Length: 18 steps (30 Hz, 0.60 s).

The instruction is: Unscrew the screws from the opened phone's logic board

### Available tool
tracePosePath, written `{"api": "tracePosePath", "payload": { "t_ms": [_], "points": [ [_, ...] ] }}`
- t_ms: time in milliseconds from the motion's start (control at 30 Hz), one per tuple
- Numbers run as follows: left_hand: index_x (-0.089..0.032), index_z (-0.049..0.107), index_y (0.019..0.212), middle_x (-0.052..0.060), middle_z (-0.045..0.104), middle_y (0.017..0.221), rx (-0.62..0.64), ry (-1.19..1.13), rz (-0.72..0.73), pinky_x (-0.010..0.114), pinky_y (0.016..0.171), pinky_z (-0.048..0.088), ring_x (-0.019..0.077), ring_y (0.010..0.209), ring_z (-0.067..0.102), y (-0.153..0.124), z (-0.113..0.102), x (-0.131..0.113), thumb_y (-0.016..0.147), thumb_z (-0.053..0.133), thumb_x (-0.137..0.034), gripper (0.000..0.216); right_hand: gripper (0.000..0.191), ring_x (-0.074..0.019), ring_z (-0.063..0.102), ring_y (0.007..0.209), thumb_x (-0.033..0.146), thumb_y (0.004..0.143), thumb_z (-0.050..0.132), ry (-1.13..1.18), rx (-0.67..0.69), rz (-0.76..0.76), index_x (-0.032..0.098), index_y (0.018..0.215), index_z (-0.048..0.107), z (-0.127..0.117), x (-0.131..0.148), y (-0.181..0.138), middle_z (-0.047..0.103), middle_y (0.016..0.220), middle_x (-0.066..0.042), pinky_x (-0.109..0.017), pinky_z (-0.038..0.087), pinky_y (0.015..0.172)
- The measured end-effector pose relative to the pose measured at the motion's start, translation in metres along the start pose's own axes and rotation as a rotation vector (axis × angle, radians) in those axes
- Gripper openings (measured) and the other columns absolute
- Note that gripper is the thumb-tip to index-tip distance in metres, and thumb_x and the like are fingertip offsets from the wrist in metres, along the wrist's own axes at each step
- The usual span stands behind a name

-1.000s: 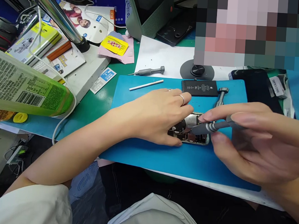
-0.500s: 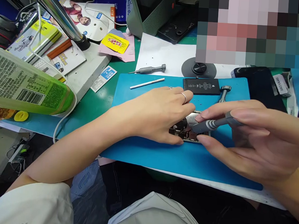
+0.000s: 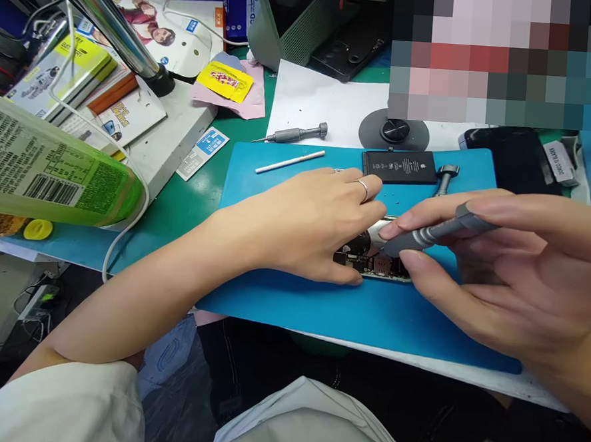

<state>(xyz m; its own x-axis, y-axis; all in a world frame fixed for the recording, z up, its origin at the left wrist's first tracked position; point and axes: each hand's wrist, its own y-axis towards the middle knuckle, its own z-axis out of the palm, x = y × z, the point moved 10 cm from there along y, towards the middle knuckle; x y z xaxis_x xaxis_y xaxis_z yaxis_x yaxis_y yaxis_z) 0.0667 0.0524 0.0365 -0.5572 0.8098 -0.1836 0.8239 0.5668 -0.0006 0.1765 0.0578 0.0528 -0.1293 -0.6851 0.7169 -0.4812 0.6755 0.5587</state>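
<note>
An opened phone [image 3: 383,266], its circuit board showing, lies on the blue mat [image 3: 319,322]. Over its left part is my left hand [image 3: 316,215], thumb at the near edge and fingers bent across to the far side, gripping it. A grey precision screwdriver [image 3: 427,234] is held in my right hand [image 3: 527,268], with thumb and fingers around its shaft. The screwdriver slants down toward the board; its tip is too small to make out. Behind the phone lie a black phone battery [image 3: 399,167] and another grey screwdriver [image 3: 444,181].
A white stick [image 3: 290,162] lies along the mat's far edge, with a third screwdriver [image 3: 298,135] on white paper beyond. A round black disc [image 3: 394,132] and a dark phone [image 3: 510,154] stand behind. At left are a green bottle [image 3: 68,174] and a metal pole [image 3: 117,23].
My right hand has tipped the screwdriver to a lower slant, and its thumb has shifted right, uncovering more of the board. My left hand stays on the phone.
</note>
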Motion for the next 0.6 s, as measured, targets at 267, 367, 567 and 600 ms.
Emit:
{"api": "tracePosePath", "payload": {
  "t_ms": [267,367,567,600],
  "points": [
    [-0.015,0.068,0.118,0.017,0.067,0.125,0.030,-0.007,-0.007,0.047,0.094,0.054,0.0343,0.108,0.067,-0.001,0.001,0.000,0.097,0.074,-0.051,0.042,0.086,-0.0230,0.084,0.091,-0.002,0.079,0.082,-0.112,0.049,-0.187,0.036,0.154,0.062,-0.004,0.024,0.008,0.083,0.107,-0.002,-0.030,0.073,0.066],
    [-0.015,0.068,0.117,0.016,0.066,0.125,0.053,-0.002,-0.016,0.047,0.093,0.054,0.0336,0.107,0.066,0.000,0.003,0.001,0.098,0.074,-0.051,0.041,0.080,-0.0212,0.083,0.083,0.004,0.077,0.091,-0.122,0.084,-0.263,0.035,0.146,0.066,-0.003,0.029,0.009,0.082,0.095,0.001,-0.031,0.074,0.071],
    [-0.016,0.067,0.120,0.016,0.066,0.127,0.062,-0.003,-0.015,0.047,0.095,0.053,0.0338,0.109,0.066,0.000,0.004,0.001,0.097,0.076,-0.054,0.045,0.081,-0.0187,0.083,0.082,-0.004,0.083,0.076,-0.102,0.158,-0.177,0.038,0.150,0.061,0.001,0.023,0.010,0.085,0.109,-0.001,-0.027,0.072,0.065],
    [-0.016,0.067,0.121,0.016,0.066,0.127,0.061,-0.006,-0.015,0.047,0.095,0.053,0.0337,0.110,0.066,0.000,0.004,0.001,0.097,0.076,-0.054,0.045,0.084,-0.0201,0.084,0.085,-0.005,0.082,0.075,-0.090,0.164,-0.190,0.038,0.152,0.059,0.001,0.025,0.009,0.085,0.114,-0.001,-0.029,0.073,0.065]
  ]
}}
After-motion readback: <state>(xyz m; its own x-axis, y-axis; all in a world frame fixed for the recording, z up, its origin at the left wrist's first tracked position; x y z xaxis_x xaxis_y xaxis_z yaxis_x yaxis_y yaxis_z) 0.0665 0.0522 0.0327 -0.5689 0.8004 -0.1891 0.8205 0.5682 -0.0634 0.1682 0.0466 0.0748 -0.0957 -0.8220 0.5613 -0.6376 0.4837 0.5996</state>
